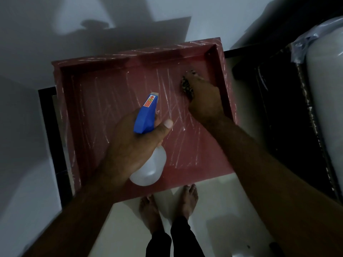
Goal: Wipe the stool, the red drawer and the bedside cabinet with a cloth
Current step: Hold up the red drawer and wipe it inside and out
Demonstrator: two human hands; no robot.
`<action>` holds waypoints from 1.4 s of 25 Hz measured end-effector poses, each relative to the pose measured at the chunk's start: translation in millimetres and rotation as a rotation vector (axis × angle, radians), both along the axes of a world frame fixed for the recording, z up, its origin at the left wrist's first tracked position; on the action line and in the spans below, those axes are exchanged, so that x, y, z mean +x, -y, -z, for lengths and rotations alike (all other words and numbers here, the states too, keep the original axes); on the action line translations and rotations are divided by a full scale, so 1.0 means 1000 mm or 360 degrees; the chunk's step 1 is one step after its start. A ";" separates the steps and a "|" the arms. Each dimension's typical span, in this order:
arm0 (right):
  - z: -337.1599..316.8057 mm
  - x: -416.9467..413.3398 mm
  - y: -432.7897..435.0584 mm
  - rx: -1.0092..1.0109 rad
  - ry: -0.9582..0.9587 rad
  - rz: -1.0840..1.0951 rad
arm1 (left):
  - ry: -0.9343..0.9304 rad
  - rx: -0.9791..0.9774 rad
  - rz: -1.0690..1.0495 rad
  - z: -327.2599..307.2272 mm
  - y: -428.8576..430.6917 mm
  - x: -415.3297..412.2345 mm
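Observation:
The red drawer (104,93) stands propped against the white wall, its open inside facing me, with pale scratch-like streaks across its bottom panel. My right hand (203,98) presses a dark patterned cloth (186,81) against the bottom panel near the drawer's upper right corner; most of the cloth is hidden under the hand. My left hand (130,143) grips a spray bottle (148,169) with a blue head and a clear white body, held over the middle of the drawer with the nozzle pointing up the panel.
A white wall (55,25) is behind and to the left. A dark piece of furniture (278,108) and a plastic-wrapped white bundle (326,89) stand at the right. My bare feet (167,206) are on the pale tiled floor just below the drawer's lower edge.

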State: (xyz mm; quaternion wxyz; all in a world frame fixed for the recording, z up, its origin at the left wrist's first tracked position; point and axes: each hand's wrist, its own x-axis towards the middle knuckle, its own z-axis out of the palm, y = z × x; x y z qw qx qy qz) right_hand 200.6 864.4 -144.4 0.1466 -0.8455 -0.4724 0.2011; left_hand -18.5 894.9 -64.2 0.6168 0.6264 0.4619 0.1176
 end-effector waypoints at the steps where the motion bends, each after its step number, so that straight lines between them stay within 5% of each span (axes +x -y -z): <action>1: -0.001 0.001 0.005 0.0007 0.0011 -0.0063 | 0.0007 0.0000 -0.0004 -0.002 0.002 0.000; 6: -0.001 -0.006 0.020 -0.0019 0.0041 0.0223 | -0.0020 0.0002 0.0008 -0.004 0.009 -0.003; 10: -0.003 -0.008 0.035 0.0005 0.0002 -0.0044 | -0.0032 0.0033 0.0003 -0.008 0.019 -0.004; 15: 0.002 -0.016 0.048 0.0001 0.0027 0.0194 | -0.0022 0.0105 0.0032 -0.013 0.029 -0.007; 19: 0.001 -0.020 0.059 0.0051 0.0010 -0.0032 | -0.0021 0.0063 0.0047 -0.010 0.035 -0.009; 24: 0.000 -0.024 0.066 0.0031 0.0030 0.0265 | -0.0008 0.0049 0.0029 -0.008 0.042 -0.015; 28: 0.004 -0.027 0.075 0.0051 -0.0021 0.0031 | -0.0016 0.0043 0.0061 -0.007 0.047 -0.018; 35: 0.005 -0.034 0.083 0.0022 -0.0053 0.0173 | -0.0024 0.0013 0.0078 -0.005 0.054 -0.017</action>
